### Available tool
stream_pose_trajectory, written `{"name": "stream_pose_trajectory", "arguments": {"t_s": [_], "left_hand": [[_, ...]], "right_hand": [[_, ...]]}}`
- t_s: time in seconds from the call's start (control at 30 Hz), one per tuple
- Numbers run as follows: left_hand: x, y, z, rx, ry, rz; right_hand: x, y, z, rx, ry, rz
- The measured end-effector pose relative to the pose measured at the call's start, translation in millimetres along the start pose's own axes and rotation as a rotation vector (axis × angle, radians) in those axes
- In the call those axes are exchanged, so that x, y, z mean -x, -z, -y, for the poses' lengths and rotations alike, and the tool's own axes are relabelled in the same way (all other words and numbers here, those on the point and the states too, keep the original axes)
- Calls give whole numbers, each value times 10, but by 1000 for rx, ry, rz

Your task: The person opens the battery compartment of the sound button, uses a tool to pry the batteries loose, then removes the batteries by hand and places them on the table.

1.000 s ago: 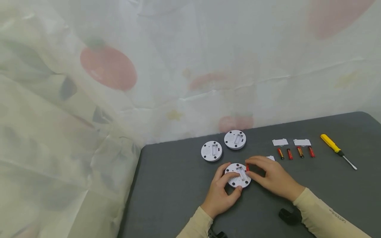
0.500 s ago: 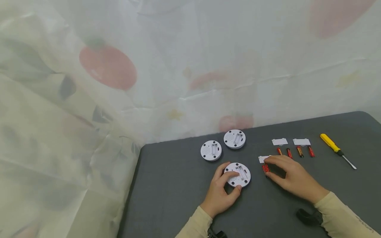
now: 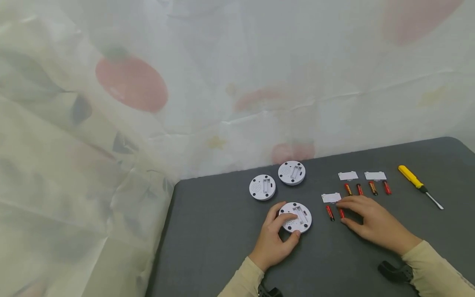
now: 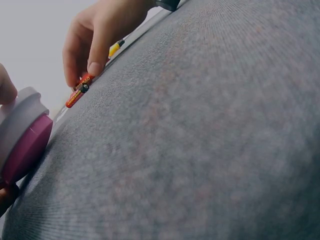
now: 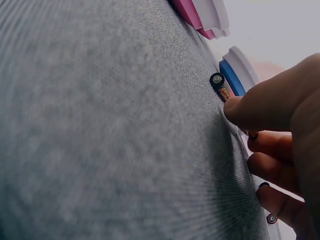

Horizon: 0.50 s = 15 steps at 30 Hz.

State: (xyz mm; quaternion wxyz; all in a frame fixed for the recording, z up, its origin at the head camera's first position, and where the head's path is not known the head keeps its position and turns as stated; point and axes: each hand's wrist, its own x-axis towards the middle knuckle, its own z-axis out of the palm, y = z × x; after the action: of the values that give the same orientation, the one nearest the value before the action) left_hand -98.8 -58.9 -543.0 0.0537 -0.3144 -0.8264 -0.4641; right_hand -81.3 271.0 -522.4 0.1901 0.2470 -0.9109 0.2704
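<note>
A round white battery-powered device (image 3: 302,218) lies with its battery compartment facing up, and two slots in it show no battery. My left hand (image 3: 272,243) grips its rim, one finger resting across the top. In the left wrist view the device's lower part (image 4: 30,147) is magenta. To the right, my right hand (image 3: 375,222) pinches a red battery (image 3: 342,213) between thumb and fingers at table level. Another red and black battery (image 3: 330,213) lies just left of it, also visible in the right wrist view as a battery end (image 5: 216,80). A white battery cover (image 3: 331,198) lies behind them.
Two more white devices (image 3: 262,187) (image 3: 292,173) stand at the back with open compartments. Two white covers (image 3: 348,175) (image 3: 375,175) lie at the back right, several red batteries (image 3: 372,188) in front. A yellow-handled screwdriver (image 3: 411,176) lies farther right. A patterned sheet (image 3: 222,82) hangs behind the table.
My right hand has moved right, from beside the device with a battery to the two batteries near the cover. These now lie farther apart. My left hand has stayed on the device.
</note>
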Motion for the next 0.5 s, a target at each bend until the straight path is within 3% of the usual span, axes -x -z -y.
{"name": "stream_pose_trajectory", "arguments": {"t_s": [0.23,0.5], "left_hand": [[3,-2,-9,13,32,30],[6,3,-12,13,23,26]], "right_hand": [[9,-12,3,46,6,17],[-3,-13,19,34,12,6]]}}
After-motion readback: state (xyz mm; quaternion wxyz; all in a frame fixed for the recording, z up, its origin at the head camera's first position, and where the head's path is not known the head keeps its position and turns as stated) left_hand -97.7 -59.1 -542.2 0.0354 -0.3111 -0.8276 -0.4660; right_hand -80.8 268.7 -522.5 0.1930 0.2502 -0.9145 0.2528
